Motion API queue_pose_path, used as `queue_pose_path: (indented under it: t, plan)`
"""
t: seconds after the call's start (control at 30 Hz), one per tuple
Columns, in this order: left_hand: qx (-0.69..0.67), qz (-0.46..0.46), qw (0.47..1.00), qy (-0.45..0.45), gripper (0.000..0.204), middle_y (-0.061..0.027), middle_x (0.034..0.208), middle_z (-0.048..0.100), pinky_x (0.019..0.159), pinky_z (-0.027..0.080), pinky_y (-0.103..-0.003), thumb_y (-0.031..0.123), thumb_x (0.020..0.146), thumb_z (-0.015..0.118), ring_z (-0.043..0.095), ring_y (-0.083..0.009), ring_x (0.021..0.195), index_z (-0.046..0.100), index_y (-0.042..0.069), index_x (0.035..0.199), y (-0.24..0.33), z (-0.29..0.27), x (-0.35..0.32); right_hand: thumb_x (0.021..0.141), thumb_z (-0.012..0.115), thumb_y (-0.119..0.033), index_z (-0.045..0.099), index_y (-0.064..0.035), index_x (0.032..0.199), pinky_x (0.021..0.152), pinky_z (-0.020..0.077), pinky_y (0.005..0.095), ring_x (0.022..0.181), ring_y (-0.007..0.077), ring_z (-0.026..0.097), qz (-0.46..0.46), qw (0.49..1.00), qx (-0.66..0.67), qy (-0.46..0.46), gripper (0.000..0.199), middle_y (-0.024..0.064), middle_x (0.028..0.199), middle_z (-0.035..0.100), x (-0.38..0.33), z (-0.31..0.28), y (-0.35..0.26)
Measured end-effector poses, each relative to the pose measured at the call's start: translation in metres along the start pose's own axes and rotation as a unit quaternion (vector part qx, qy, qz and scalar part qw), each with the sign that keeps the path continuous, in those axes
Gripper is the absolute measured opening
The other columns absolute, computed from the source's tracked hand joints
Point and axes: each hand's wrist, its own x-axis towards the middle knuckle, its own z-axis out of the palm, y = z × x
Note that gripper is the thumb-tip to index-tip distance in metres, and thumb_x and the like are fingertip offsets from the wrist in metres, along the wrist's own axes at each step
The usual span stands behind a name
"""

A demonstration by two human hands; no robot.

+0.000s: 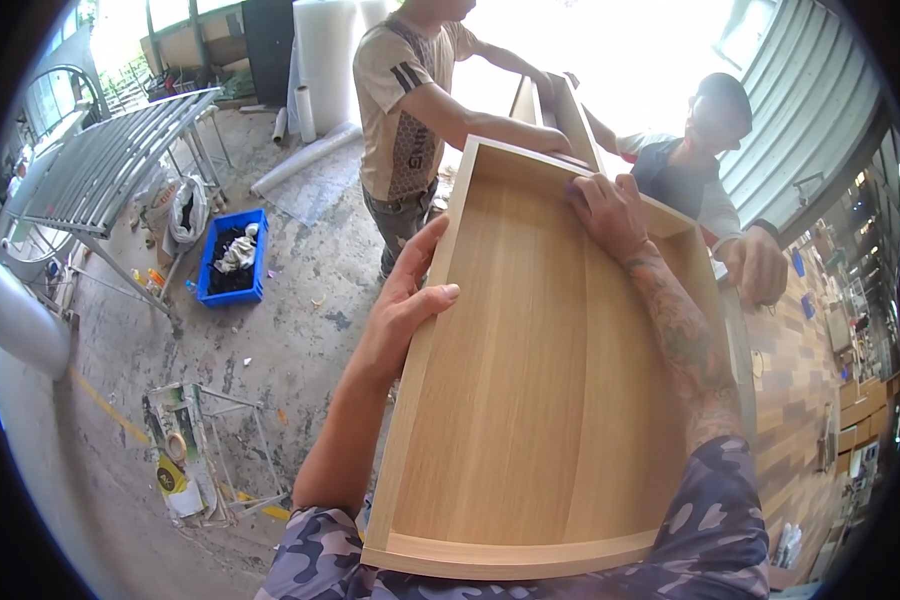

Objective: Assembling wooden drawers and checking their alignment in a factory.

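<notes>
1. Right up close, the near end of the shallow wooden tray [530,390] is seen between the camouflage sleeves [710,510], set against the wearer's front; what it is carried by underneath cannot be told.
2. Its long axis is pointed straight away from the body, leaning slightly rightward, and its hollow side is turned up.
3. Along the left wall, beyond the middle, the left hand [405,295] is clamped: thumb laid over the rim, fingers kept outside.
4. Farther out, the right hand [610,215] is stretched across the hollow to the far end wall, fingers curled; whether anything is gripped there cannot be told. Of the two, this one is placed nearer the far end, well apart from the left.
5. Just beside the right wall, a co-worker's hand [755,265] is held; contact cannot be confirmed.
6. Past the far end, a second wooden piece [575,125] is attended by a co-worker in a beige shirt [385,85].
7. Off left, a blue crate [235,297] is seen on the floor [300,370].
</notes>
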Motion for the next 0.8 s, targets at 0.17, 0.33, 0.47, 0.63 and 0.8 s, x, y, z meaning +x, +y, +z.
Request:
queue_pose_path:
  t: [0.17,0.33,0.47,0.63,0.8]
  plan:
    - [-0.025,-0.013,1.000,0.011,0.083,-0.0159,0.158,0.044,0.124,0.027,-0.039,0.013,0.086,0.065,0.041,-0.0268,0.147,0.032,0.003,0.163,0.001,0.002,0.003,0.096,0.070,-0.023,0.066,-0.0129,0.101,0.080,0.0425,0.0369,0.073,0.0223,0.064,-0.031,0.999,-0.009,0.003,0.012,0.0037,0.086,0.068,-0.001,0.021,0.009]
    - [-0.068,-0.018,0.997,0.026,0.083,-0.0168,0.154,0.051,0.121,0.033,-0.039,0.010,0.085,0.065,0.048,-0.0269,0.143,0.035,0.001,0.161,0.018,0.024,-0.002,0.094,0.069,-0.017,0.066,-0.0105,0.106,0.082,0.0487,0.0435,0.083,0.0358,0.060,0.002,0.999,0.006,-0.036,0.014,0.0109,0.100,0.069,0.001,0.006,0.019]
    - [-0.021,-0.008,0.999,0.046,0.085,-0.0180,0.155,0.050,0.120,0.035,-0.039,0.009,0.082,0.066,0.051,-0.0261,0.141,0.036,-0.001,0.161,-0.005,0.001,-0.002,0.094,0.068,-0.013,0.062,-0.0109,0.106,0.082,0.0488,0.0441,0.085,0.0362,0.060,-0.040,0.999,0.001,0.002,0.014,0.0117,0.105,0.069,-0.007,0.030,0.009]
    - [-0.074,-0.023,0.996,0.042,0.086,-0.0187,0.156,0.050,0.120,0.037,-0.037,0.006,0.080,0.065,0.050,-0.0252,0.143,0.037,0.000,0.161,0.007,0.015,-0.002,0.093,0.069,-0.013,0.061,-0.0111,0.104,0.081,0.0453,0.0424,0.079,0.0324,0.058,-0.029,0.999,0.017,-0.026,0.013,0.0102,0.100,0.067,-0.013,0.016,0.018]
    - [-0.056,-0.005,0.998,0.036,0.086,-0.0188,0.154,0.051,0.120,0.037,-0.038,0.007,0.079,0.067,0.050,-0.0254,0.143,0.038,-0.002,0.160,-0.001,0.005,0.000,0.097,0.068,-0.021,0.062,-0.0114,0.101,0.087,0.0423,0.0404,0.086,0.0289,0.063,-0.038,0.999,0.007,-0.020,0.012,0.0087,0.094,0.066,-0.004,0.015,0.014]
